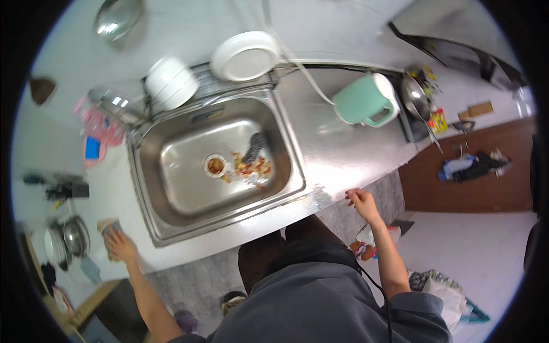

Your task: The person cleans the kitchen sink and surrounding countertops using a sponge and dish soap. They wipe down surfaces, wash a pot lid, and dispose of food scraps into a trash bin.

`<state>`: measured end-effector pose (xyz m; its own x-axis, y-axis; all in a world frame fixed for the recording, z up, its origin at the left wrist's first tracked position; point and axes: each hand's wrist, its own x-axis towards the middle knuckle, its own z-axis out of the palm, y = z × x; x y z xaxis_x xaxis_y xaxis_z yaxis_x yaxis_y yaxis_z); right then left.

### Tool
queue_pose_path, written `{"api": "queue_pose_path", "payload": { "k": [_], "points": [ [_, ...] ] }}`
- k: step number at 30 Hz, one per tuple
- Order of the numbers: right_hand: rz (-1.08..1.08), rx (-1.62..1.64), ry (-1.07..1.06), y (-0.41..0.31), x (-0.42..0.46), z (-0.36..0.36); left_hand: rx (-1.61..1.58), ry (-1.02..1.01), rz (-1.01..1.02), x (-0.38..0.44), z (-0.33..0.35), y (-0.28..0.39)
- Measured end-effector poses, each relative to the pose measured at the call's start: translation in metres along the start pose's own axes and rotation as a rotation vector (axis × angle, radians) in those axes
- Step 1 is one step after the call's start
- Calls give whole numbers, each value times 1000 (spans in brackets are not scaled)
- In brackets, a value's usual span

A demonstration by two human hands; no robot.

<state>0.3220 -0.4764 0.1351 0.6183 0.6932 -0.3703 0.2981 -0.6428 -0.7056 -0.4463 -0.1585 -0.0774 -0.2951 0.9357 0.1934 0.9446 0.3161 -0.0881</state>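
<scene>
My left hand (120,244) presses down on a grey and beige cloth (103,224) on the white counter, left of the sink. Most of the cloth's near part is under my fingers. My right hand (363,205) is empty, its fingers loosely curled, by the front edge of the steel worktop (343,156). Between my hands lies the stainless steel sink (184,193). Reddish and yellowish food scraps (253,169) lie in its right part, and more fill the drain strainer (215,165). A dark mesh-like item (254,147) rests against the scraps.
White bowls (171,83) and plates (245,55) stand on a rack behind the sink. A mint green electric kettle (364,103) sits at the right rear, its cord nearby. Pink bottles (101,126), a knife holder (79,190) and metal bowls (76,236) line the left side.
</scene>
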Motion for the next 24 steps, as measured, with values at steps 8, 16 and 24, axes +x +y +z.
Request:
{"api": "queue_pose_path", "payload": {
  "k": [8, 16, 24],
  "points": [
    [285, 881, 380, 50, 162, -178, -257, 195, 71, -130, -134, 78],
    [373, 1323, 163, 117, 392, -272, -427, -33, 38, -257, -252, 202],
    [151, 996, 625, 144, 313, -242, -687, -312, 201, -268, -287, 351]
  ]
}}
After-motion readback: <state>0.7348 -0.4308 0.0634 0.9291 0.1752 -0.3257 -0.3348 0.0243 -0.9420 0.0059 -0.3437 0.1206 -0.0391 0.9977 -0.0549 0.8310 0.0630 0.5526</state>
